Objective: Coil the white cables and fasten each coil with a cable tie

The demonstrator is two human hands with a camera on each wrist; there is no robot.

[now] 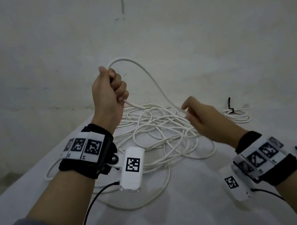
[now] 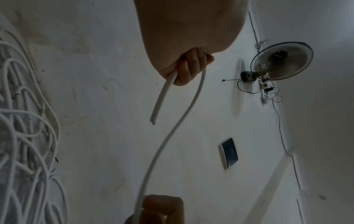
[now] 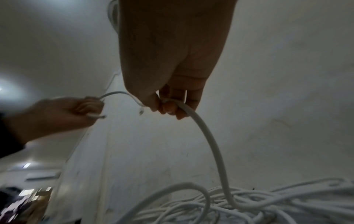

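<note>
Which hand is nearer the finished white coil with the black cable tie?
Right. The right hand pinches the loose white cable just left of the tied coil; the left hand grips the cable end, raised farther left.

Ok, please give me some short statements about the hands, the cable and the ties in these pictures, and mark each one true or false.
1. The left hand grips the white cable in a fist, near its end. True.
2. The right hand is flat on the table. False: it is raised and pinches the same cable.
3. The cable arches between the two hands. True.
4. All cables are already coiled. False: a loose tangle lies on the table.
5. One small coil, at far right, carries a black tie. True.
</note>
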